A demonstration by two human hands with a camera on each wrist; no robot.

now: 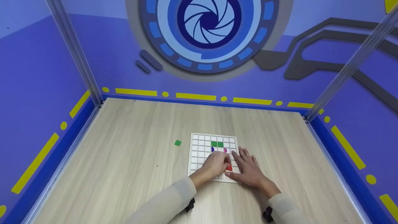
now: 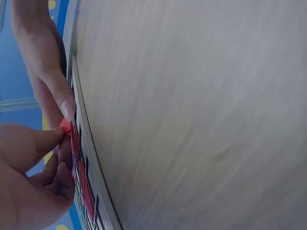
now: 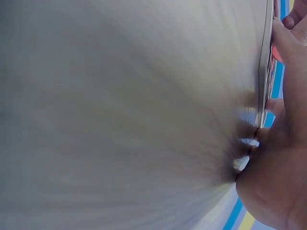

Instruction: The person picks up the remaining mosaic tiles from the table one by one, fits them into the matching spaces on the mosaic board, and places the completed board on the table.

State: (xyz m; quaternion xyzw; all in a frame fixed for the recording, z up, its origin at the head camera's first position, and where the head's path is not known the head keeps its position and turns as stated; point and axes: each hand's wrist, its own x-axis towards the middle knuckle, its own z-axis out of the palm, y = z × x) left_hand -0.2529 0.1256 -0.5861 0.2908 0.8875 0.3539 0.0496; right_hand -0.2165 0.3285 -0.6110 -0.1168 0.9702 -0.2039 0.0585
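Note:
A white gridded board (image 1: 190, 155) with a pale wooden rim lies on the table. My left hand (image 1: 216, 162) is over its lower middle, pinching a small red tile (image 2: 65, 125) between thumb and finger just above the grid. More red tiles (image 2: 86, 191) lie in the board below that hand. My right hand (image 1: 249, 169) rests along the board's right edge with its fingers spread, its thumb near the red piece. Two green tiles (image 1: 217, 144) sit in an upper row, with a blue piece (image 1: 212, 149) and a pink piece (image 1: 225, 150) under them. The left hand hides part of the grid.
One loose green tile (image 1: 178, 142) lies on the wooden table (image 1: 140, 149), left of the board. Blue-purple panels (image 1: 112, 56) with metal corner posts enclose the table at the back and both sides.

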